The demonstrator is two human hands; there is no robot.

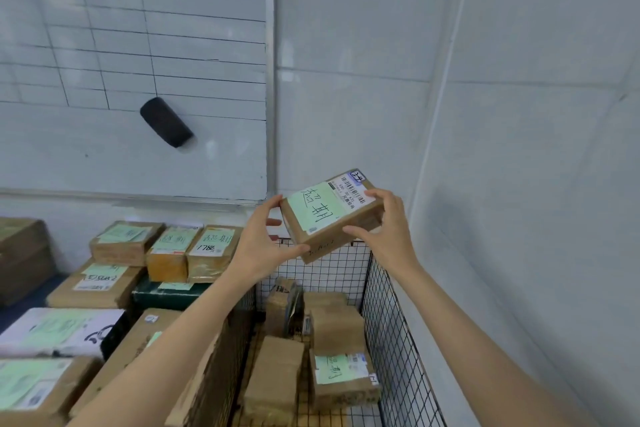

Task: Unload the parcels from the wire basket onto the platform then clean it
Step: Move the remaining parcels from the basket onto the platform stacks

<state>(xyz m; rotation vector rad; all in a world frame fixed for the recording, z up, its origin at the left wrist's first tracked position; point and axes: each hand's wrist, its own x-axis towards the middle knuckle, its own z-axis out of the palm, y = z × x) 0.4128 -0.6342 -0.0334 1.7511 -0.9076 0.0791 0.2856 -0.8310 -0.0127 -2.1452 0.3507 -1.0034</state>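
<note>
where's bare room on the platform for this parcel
Only a blue strip of platform shows bare, between the large brown box at far left and the flat labelled parcel. Elsewhere parcels are packed up to the wire basket; the held parcel may need stacking.

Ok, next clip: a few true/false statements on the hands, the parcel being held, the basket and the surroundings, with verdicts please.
1. The left hand and right hand hold one parcel above the wire basket. True.
2. The wire basket is empty. False: other parcels lie inside it.
3. The held parcel's top bears a green note with handwriting. True.
4. Nothing lies left of the basket. False: labelled boxes are stacked there.
5. A dark eraser sits on the whiteboard. True.
</note>
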